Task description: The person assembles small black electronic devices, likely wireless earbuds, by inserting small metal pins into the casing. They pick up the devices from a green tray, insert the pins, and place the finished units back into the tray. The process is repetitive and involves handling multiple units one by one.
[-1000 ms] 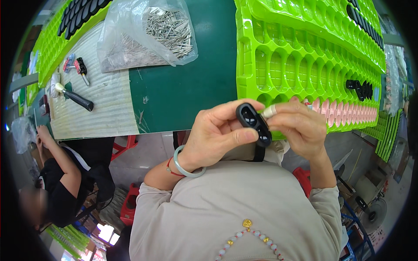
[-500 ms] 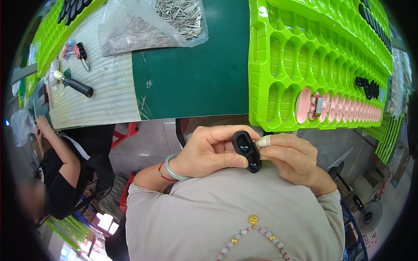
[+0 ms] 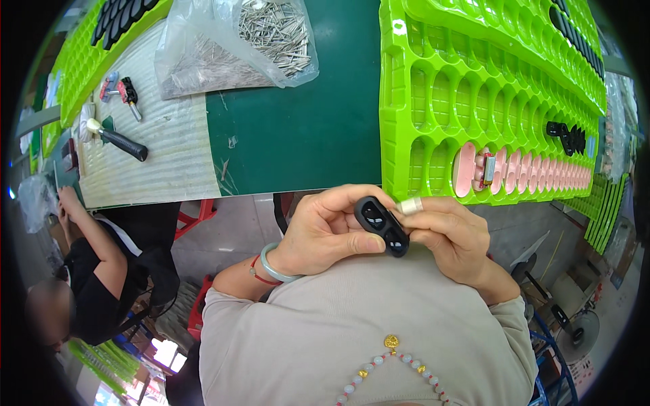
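Black case (image 3: 384,228) sits in our left hand (image 3: 325,233), short of tabletop (image 3: 305,142), close before our chest. Left thumb and fingers pinch it, two hollows facing us. Long axis slants — far end up-left, near end down-right. Our right hand (image 3: 450,233) stands at its right long side, fingers bunched together, tips right by edge — whether they pinch anything there, we cannot tell. Green tray (image 3: 395,101) lies beyond right hand.

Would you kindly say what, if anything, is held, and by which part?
A black oblong case with two hollows: the left hand grips its left side; the right hand is at its right edge.
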A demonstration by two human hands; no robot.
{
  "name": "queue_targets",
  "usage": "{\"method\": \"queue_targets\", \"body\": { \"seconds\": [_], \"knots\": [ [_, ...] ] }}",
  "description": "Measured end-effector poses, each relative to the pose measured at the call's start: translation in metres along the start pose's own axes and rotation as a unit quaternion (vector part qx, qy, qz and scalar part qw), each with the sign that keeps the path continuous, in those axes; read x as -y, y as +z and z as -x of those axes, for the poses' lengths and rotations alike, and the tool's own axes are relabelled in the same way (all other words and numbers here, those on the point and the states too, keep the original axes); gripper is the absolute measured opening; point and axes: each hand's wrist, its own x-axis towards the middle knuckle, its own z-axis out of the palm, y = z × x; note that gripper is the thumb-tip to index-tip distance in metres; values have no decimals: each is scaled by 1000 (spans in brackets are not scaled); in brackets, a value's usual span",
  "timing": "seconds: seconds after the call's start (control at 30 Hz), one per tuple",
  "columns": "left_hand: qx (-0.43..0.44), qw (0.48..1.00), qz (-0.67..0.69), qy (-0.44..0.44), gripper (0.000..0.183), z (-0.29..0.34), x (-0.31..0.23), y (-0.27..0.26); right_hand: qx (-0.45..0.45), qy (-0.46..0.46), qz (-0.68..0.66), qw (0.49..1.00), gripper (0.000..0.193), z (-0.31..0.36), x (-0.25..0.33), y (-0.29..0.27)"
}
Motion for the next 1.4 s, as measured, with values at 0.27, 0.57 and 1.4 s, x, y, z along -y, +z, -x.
{"method": "queue_targets", "body": {
  "seconds": [0.27, 0.57, 1.4],
  "knots": [
    [-28, 994, -16, 104, 42, -15, 2, 3, -124, 79, -96, 984, 18, -9, 6, 8],
    [-33, 993, -21, 111, 40, -18, 5, 4, -132, 120, -59, 982, 11, -13, 7, 8],
    [-43, 970, -97, 217, 63, -63, -10, 42, -176, 46, -534, 825, 35, -35, -9, 6]
  ]
}}
